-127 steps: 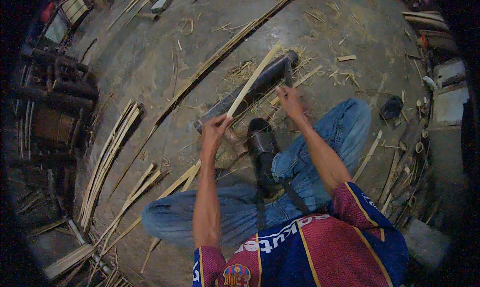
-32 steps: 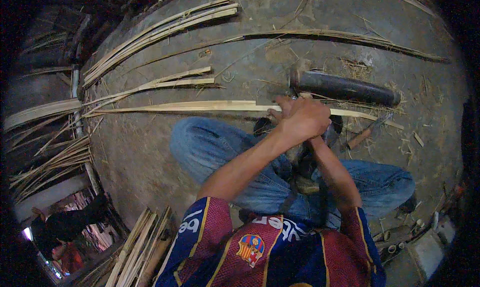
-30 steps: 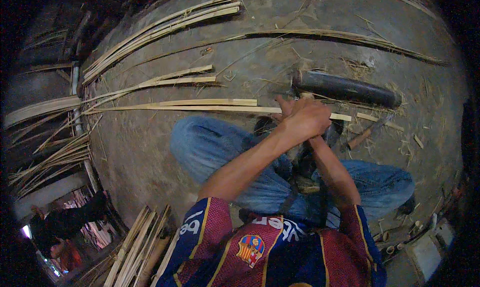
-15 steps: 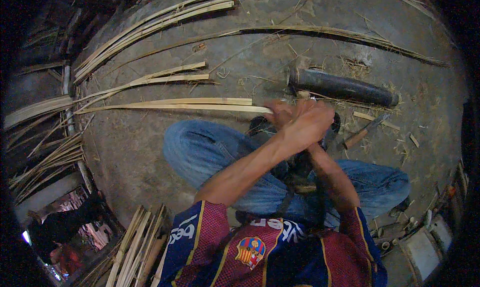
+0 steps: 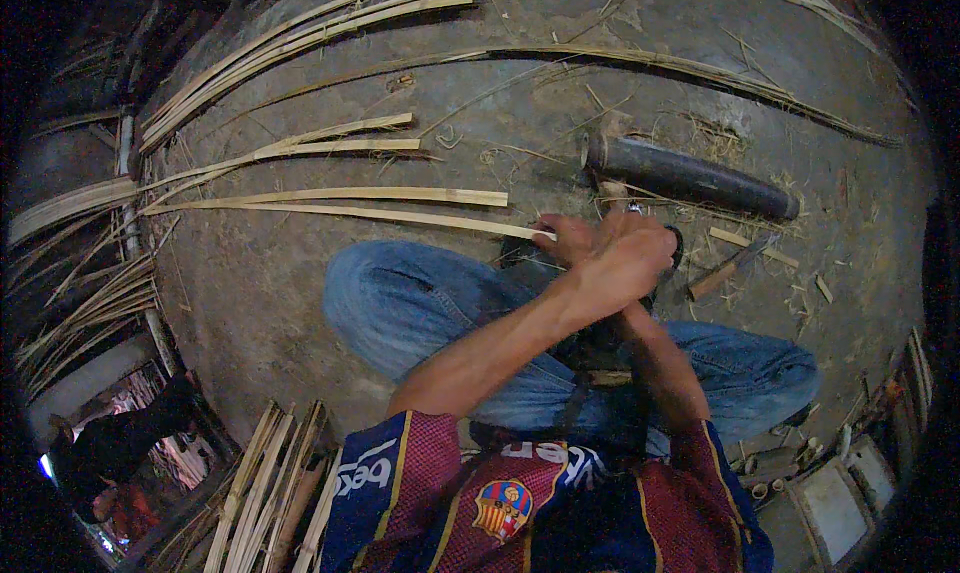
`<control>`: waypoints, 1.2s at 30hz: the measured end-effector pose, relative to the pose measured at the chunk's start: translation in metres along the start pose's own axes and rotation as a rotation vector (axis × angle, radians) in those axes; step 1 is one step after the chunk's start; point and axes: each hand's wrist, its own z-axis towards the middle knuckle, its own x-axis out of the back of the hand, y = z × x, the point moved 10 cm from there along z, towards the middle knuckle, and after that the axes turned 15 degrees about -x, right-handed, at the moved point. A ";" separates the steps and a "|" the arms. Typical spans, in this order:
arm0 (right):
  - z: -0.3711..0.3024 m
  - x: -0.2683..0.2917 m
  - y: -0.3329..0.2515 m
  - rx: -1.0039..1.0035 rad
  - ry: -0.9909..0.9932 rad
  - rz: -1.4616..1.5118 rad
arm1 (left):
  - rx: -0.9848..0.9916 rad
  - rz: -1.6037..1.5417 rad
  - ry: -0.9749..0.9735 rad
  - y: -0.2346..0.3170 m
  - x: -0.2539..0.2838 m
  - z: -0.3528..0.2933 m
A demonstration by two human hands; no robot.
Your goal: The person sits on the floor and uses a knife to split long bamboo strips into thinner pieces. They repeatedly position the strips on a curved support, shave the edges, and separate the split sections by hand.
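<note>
My forearms cross over my lap. The right hand point(image 5: 566, 239), reaching to the left, is closed on the end of a pale split bamboo strip point(image 5: 420, 216), which runs off left across the floor. My left hand point(image 5: 635, 253) lies on the right, above the right wrist, its fingers curled; what it grips is hidden. A small shiny bit point(image 5: 633, 208) shows just beyond its knuckles. Beside the held strip lies another bamboo strip point(image 5: 400, 197). A dark cylinder point(image 5: 695, 176) rests on the floor just beyond my hands.
A knife with a wooden handle point(image 5: 712, 281) lies right of my hands among shavings. Bundles of bamboo strips point(image 5: 330, 23) lie at the far left, with a long thin bundle point(image 5: 640, 57) across the back. More strips point(image 5: 262, 493) stand near my left side.
The near strip's held end has dropped slightly toward me, so it now sits apart from the strip beside it. My right hand has shifted slightly; both hands stay close together.
</note>
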 end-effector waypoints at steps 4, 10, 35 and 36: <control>0.018 0.009 -0.045 0.124 0.242 0.106 | -0.101 0.046 0.372 0.003 0.022 0.003; 0.020 0.028 -0.035 -0.008 0.074 -0.024 | -0.022 0.029 0.309 -0.014 0.009 0.008; 0.085 -0.034 0.003 -0.135 -0.096 1.010 | -0.046 0.022 0.200 -0.009 -0.020 -0.003; 0.083 -0.040 0.003 -0.144 -0.145 1.007 | -0.029 0.003 0.155 -0.006 -0.018 -0.006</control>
